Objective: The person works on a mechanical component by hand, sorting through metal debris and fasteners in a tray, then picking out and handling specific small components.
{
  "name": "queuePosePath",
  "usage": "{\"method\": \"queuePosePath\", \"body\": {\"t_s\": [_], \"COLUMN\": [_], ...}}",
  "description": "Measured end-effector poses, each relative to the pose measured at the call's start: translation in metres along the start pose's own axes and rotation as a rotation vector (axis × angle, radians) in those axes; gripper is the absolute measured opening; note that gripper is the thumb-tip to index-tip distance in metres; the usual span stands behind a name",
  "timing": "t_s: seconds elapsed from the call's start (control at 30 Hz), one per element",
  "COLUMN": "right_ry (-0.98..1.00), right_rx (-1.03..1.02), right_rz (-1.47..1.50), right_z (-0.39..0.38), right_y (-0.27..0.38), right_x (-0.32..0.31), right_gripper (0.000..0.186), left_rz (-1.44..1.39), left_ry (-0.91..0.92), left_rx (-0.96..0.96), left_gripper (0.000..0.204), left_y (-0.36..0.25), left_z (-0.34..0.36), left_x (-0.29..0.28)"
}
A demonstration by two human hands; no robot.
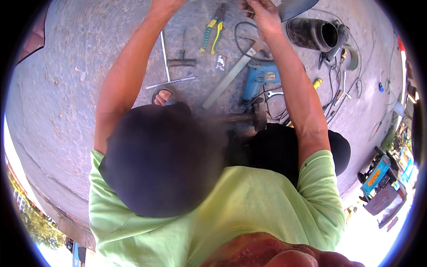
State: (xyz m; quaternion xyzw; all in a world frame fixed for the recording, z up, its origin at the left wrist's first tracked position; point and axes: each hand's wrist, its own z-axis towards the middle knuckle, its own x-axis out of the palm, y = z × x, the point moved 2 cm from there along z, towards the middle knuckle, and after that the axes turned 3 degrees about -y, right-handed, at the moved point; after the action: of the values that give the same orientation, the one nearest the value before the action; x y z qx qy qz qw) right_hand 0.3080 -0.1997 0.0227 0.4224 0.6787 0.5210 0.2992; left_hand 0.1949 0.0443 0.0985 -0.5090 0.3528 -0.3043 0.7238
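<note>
Both my arms reach forward over the grey floor. My left hand [168, 2] is cut off by the top edge, so its fingers are hidden. Beside a dark, curved sheet-like piece [297, 8], my right hand [265, 18] has its fingers bent together at the top edge. What they grip is too small and cut off to make out. Pliers with yellow-green handles [213, 31] lie between the hands. Below my right hand are a hammer [232, 76] with a long pale handle and a blue power tool [262, 76], close to my right forearm.
T-handle wrenches [167, 66] lie left of a small packet [220, 62]. An open-ended wrench [275, 94] rests by the power tool. At right stand a black cylinder [311, 34], cables and a yellow-handled tool [317, 83]. My dark-clad knee [164, 160] blocks the near view.
</note>
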Motion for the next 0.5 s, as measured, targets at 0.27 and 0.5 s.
{"method": "queuePosePath", "body": {"t_s": [0.27,0.5], "right_ry": [0.287,0.524], "right_rx": [-0.24,-0.248], "right_rz": [-0.879,-1.07], "right_z": [-0.079,-0.096], "right_y": [-0.044,-0.043], "right_x": [-0.008,-0.033], "right_gripper": [0.031,0.028], "left_rz": [0.794,0.798], "left_ry": [0.328,0.324], "left_rx": [0.166,0.125], "left_gripper": [0.059,0.06], "left_y": [0.073,0.077], "left_z": [-0.158,-0.16], "left_x": [0.067,0.083]}}
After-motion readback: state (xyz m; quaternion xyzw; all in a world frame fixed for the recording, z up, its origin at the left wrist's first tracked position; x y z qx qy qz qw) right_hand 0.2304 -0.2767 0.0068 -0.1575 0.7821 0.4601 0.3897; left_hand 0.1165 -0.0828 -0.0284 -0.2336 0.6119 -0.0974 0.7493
